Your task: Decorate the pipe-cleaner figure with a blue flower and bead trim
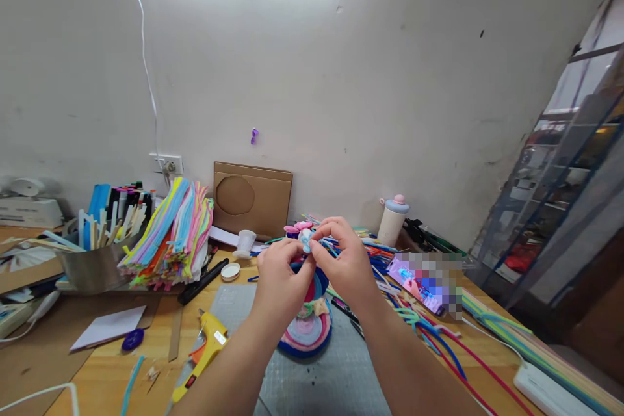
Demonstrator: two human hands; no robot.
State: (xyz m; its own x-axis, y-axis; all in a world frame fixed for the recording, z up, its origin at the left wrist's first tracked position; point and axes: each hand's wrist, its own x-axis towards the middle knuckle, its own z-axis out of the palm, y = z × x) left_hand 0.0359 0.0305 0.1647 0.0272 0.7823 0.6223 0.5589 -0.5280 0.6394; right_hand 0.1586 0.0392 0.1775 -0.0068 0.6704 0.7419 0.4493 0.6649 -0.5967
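Observation:
Between the fingertips of both hands is a small light-blue and white fuzzy piece, probably bent pipe cleaner; its exact shape is partly covered. My left hand pinches it from the left, with thumb and fingers closed. From the other side my right hand grips it, fingers curled over the top. Below the hands, on a grey cutting mat, rests a round coiled fuzzy piece in pink, grey and dark blue. A cream and green decoration sits on it. Pink fuzzy loops show just behind the fingers.
A yellow glue gun lies left of the mat. Bundled pastel pipe cleaners and a metal container of sticks stand farther left. Loose pipe cleaners, a lit phone and a white bottle are to the right. Cardboard leans against the wall.

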